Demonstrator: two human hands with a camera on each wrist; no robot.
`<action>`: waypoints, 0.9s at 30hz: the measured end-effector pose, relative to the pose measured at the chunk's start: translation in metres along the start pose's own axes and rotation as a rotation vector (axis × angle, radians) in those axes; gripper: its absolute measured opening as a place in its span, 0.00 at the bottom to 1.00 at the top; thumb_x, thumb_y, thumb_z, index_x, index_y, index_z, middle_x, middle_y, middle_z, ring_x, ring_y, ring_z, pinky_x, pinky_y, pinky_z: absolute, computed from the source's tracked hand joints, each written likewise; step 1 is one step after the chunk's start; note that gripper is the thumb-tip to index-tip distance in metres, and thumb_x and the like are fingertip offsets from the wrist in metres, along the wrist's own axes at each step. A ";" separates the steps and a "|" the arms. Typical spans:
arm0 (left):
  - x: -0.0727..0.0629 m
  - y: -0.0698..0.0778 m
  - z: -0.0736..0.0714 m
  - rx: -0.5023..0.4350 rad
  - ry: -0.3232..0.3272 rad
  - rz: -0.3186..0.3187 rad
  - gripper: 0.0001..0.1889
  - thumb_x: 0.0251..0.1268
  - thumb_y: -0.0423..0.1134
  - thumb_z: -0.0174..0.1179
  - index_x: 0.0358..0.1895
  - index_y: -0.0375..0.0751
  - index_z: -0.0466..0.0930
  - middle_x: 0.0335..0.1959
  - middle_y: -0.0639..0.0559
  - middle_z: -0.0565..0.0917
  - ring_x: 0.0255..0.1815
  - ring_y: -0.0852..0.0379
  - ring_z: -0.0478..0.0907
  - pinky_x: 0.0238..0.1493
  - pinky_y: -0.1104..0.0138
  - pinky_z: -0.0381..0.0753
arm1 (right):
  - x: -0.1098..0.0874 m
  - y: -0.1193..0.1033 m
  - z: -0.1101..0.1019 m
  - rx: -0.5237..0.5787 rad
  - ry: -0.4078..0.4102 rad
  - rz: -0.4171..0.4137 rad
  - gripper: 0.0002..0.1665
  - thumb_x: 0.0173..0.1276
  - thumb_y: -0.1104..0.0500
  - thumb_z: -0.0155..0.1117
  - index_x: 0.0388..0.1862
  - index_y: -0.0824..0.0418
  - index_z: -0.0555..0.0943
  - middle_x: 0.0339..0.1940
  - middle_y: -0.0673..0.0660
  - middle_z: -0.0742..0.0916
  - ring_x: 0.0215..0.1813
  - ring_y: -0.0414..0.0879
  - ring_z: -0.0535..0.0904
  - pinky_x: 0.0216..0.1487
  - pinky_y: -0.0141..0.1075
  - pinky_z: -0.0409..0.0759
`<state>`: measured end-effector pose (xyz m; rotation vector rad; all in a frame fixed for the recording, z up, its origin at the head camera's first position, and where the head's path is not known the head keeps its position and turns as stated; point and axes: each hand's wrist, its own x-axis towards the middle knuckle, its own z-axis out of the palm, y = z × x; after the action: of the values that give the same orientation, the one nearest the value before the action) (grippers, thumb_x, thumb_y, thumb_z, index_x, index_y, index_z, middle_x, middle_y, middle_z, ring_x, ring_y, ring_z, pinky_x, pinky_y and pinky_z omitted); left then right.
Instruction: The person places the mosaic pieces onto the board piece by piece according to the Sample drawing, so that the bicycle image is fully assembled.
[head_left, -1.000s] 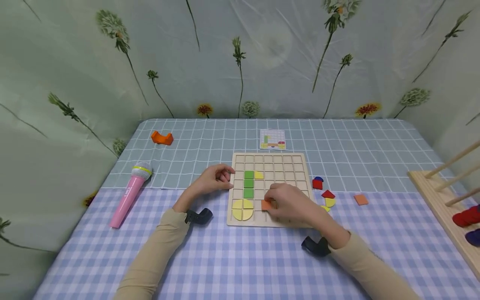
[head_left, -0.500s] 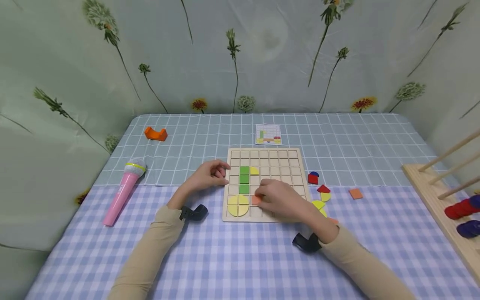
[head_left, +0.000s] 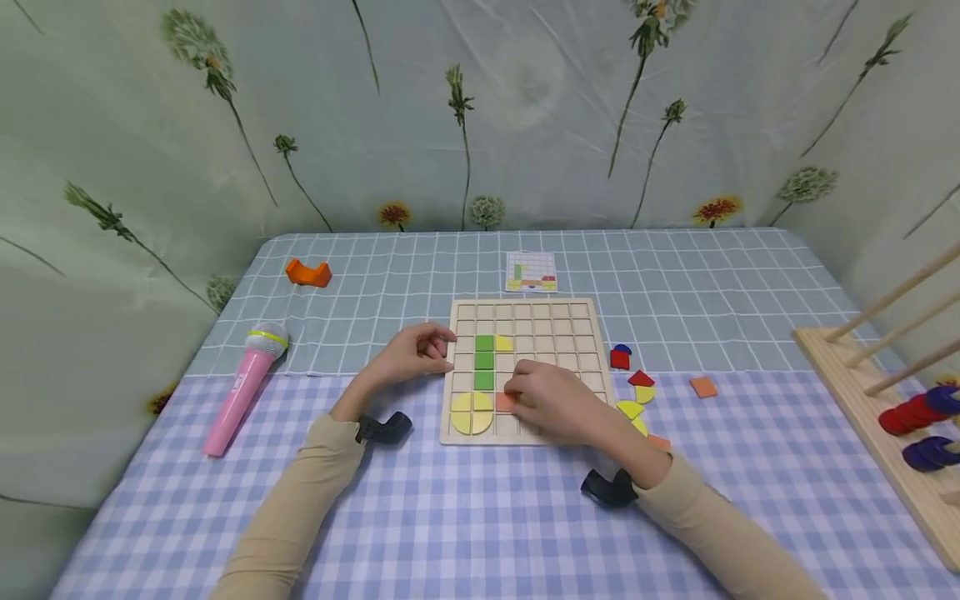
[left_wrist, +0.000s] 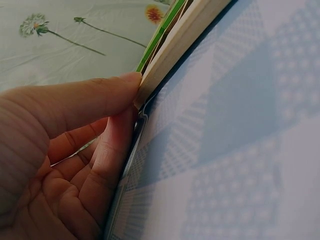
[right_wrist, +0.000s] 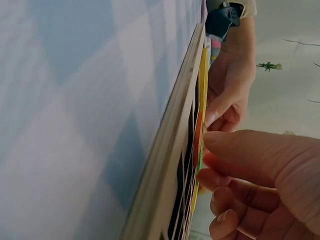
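Note:
The wooden grid board (head_left: 557,327) lies flat on the table. My left hand (head_left: 411,356) holds its left edge; in the left wrist view the thumb (left_wrist: 95,100) and a bent finger meet at the board's corner. Over the lower middle, my right hand (head_left: 558,402) holds an orange square tile (head_left: 504,402) with thumb and fingertips, its right side covered by the fingers. That tile lies low in the grid, beside a circle of yellow quarter pieces (head_left: 462,423). Above the circle stand green squares (head_left: 484,361) in a column, with a yellow quarter piece (head_left: 503,343) by the top one.
A small pattern card (head_left: 531,272) lies behind the board. Loose red (head_left: 619,359), yellow (head_left: 643,394) and orange (head_left: 703,387) pieces lie right of it. A pink microphone (head_left: 243,392) and orange stand (head_left: 308,273) are at left, a wooden peg rack (head_left: 832,358) at right.
My right hand has moved the orange square tile left into the grid, up to the yellow circle. The left hand has stayed at the board's edge. The head view has shifted slightly.

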<state>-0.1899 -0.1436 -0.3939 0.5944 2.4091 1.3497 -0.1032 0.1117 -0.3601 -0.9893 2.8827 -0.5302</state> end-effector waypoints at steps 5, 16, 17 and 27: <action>-0.001 -0.001 0.001 0.004 -0.001 -0.005 0.23 0.51 0.30 0.67 0.52 0.31 0.74 0.34 0.44 0.76 0.29 0.65 0.73 0.32 0.76 0.75 | -0.010 0.006 -0.004 -0.028 0.028 -0.006 0.10 0.62 0.61 0.61 0.40 0.58 0.85 0.36 0.50 0.83 0.37 0.40 0.77 0.42 0.34 0.80; -0.001 0.001 0.002 0.024 0.009 -0.004 0.23 0.51 0.30 0.67 0.52 0.29 0.74 0.34 0.44 0.76 0.29 0.64 0.72 0.31 0.76 0.74 | -0.029 0.023 -0.018 -0.056 0.056 0.086 0.13 0.59 0.59 0.66 0.42 0.62 0.84 0.38 0.53 0.84 0.39 0.44 0.81 0.40 0.35 0.81; -0.001 0.002 0.002 0.019 0.008 -0.004 0.23 0.51 0.30 0.67 0.52 0.29 0.74 0.33 0.43 0.76 0.29 0.64 0.72 0.31 0.77 0.74 | -0.032 0.025 -0.020 -0.055 0.059 0.101 0.13 0.59 0.59 0.67 0.42 0.62 0.84 0.38 0.53 0.83 0.38 0.44 0.81 0.38 0.34 0.81; -0.001 0.001 0.002 0.012 0.008 -0.004 0.23 0.51 0.29 0.67 0.52 0.28 0.74 0.33 0.43 0.76 0.29 0.64 0.72 0.31 0.77 0.74 | -0.069 0.056 -0.036 -0.075 0.183 0.149 0.12 0.56 0.63 0.67 0.40 0.64 0.84 0.37 0.55 0.84 0.33 0.43 0.78 0.32 0.35 0.78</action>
<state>-0.1883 -0.1418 -0.3935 0.5887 2.4248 1.3398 -0.0871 0.2053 -0.3498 -0.7632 3.1275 -0.5314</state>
